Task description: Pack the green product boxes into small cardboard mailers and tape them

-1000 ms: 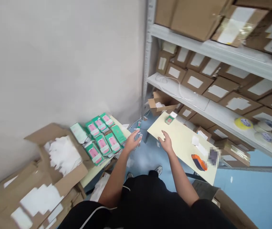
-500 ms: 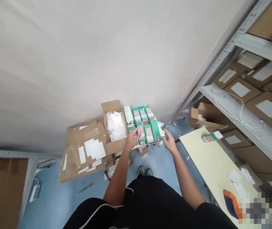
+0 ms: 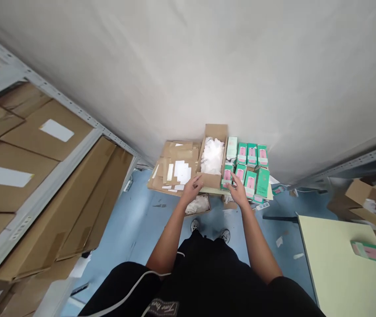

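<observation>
My left hand (image 3: 192, 190) is at the front left corner of an open cardboard box (image 3: 216, 130), its fingers stretched out and nothing seen in them. Crumpled white material (image 3: 212, 156) fills that box. My right hand (image 3: 238, 189) hovers by the front of a group of green boxes with pink fronts (image 3: 250, 185), fingers apart and empty. Its fingertips overlap a green box (image 3: 227, 172) beside the cardboard box; whether they touch it I cannot tell. One plain green box (image 3: 262, 181) lies at the right end of the group.
Flattened cardboard (image 3: 188, 154) with white labels is stacked on the left. Below stands another box of white material (image 3: 198, 205). Shelves with cartons (image 3: 26, 176) rise at far left. A pale table (image 3: 346, 264) carrying one green box (image 3: 373, 252) is at right.
The view has swung left, so the shelves at left show and the right-hand table has shifted outward. My hands have moved from the green boxes toward the open cardboard box.
</observation>
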